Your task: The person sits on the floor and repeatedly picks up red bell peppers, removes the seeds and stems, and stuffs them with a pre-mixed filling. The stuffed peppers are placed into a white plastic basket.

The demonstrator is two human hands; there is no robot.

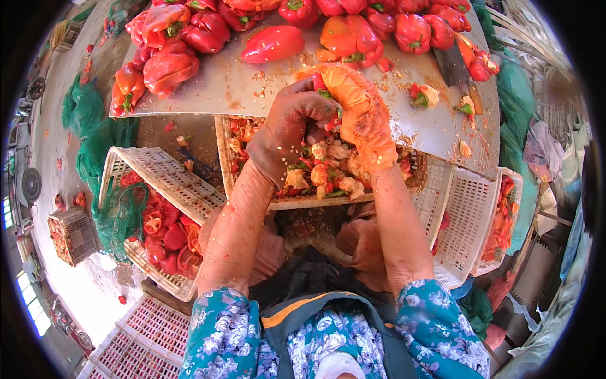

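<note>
My left hand [296, 123], in a dark stained glove, is closed on a red bell pepper piece with a green stem end [326, 94]. My right hand [360, 111], in an orange rubber glove, curls round the same piece from the other side. Both hands meet above a crate [274, 205] of pepper cores and seeds [326, 170]. The fingers hide most of the held piece. Beyond them, whole red bell peppers [272, 45] lie on a metal-topped table [222, 90], with a pile at its far side.
A broad-bladed knife [450, 66] with a wooden handle lies at the right of the tabletop, near loose cores [426, 96]. A tilted plastic crate [161, 279] at left holds cut red peppers [170, 237]. More white crates [466, 218] stand at right. Green netting [90, 113] hangs at left.
</note>
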